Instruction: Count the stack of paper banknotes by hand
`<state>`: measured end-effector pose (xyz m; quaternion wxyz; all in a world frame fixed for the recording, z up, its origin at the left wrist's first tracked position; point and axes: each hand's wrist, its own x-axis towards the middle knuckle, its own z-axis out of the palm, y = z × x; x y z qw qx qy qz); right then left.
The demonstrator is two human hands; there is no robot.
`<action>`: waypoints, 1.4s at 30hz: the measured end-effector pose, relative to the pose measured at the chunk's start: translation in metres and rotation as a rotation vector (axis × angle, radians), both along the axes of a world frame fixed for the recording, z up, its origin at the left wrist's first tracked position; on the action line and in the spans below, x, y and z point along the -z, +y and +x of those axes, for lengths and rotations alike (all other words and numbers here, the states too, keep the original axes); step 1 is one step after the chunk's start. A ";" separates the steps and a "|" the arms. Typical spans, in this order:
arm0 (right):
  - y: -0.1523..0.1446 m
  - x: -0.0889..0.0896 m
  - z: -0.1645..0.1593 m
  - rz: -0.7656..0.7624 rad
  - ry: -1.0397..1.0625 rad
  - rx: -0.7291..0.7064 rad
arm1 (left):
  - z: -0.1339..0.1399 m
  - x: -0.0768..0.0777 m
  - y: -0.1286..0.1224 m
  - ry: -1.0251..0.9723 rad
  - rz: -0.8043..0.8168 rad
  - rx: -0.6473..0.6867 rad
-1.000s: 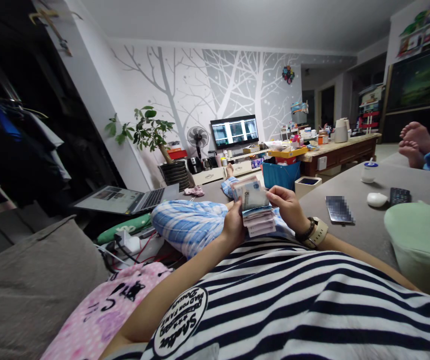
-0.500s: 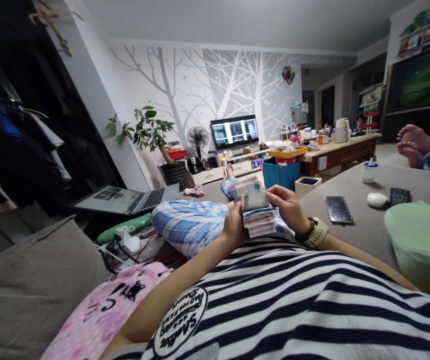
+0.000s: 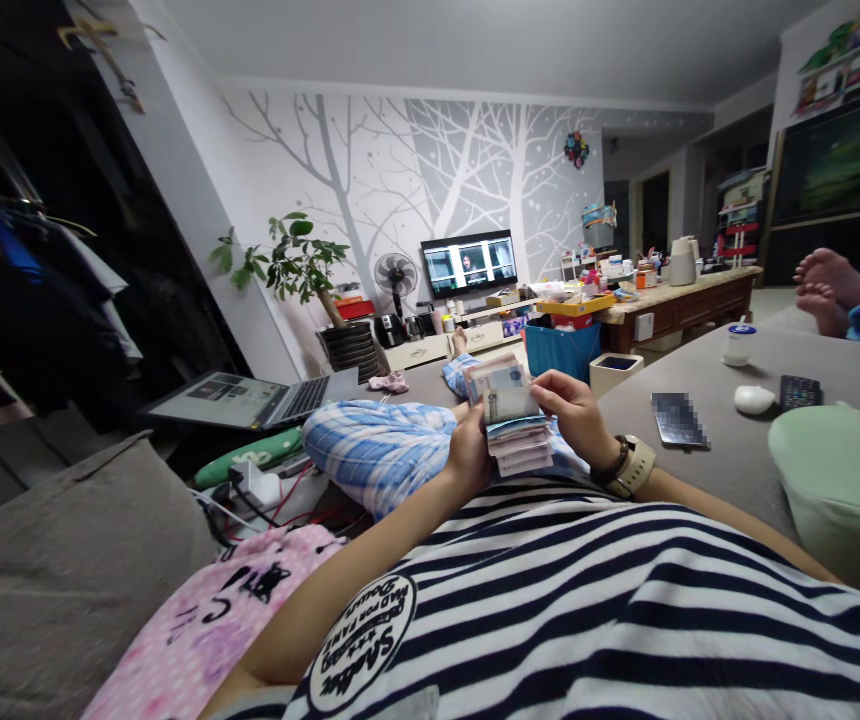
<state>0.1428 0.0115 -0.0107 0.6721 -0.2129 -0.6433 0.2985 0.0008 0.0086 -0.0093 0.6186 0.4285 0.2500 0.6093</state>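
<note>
A thick stack of banknotes (image 3: pixel 520 447) is held over my lap, its lower part fanned in layers toward me. My left hand (image 3: pixel 469 448) is closed around the stack's left side, thumb on top. At the upper right edge, my right hand (image 3: pixel 569 408) pinches the banknotes between thumb and fingers. The upper notes (image 3: pixel 506 388) stand raised, showing a pale face with a bluish patch. My right wrist carries a beige watch (image 3: pixel 635 466) and a dark bead bracelet. Below the hands lie my blue plaid trousers (image 3: pixel 370 450).
On the grey sofa to the right are a phone (image 3: pixel 679 419), a white mouse (image 3: pixel 754 400), a black remote (image 3: pixel 800 392), a small jar (image 3: pixel 738 345) and a green neck pillow (image 3: pixel 835 480). An open laptop (image 3: pixel 250 397) and a power strip (image 3: pixel 257 485) sit left. Another person's bare feet (image 3: pixel 831 288) show at right.
Almost nothing differs. Both hands keep their grip on the banknotes, with only a slight shift of the right fingers. The picture on the television has changed.
</note>
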 end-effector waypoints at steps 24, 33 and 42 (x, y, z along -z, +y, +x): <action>-0.003 0.002 0.002 0.027 -0.064 -0.049 | 0.000 0.003 0.000 -0.052 -0.008 0.015; 0.018 0.008 0.005 -0.094 0.031 0.100 | -0.002 0.000 -0.007 -0.008 -0.005 0.018; 0.018 0.008 0.004 -0.088 -0.028 0.103 | -0.003 0.001 -0.005 0.005 -0.019 -0.029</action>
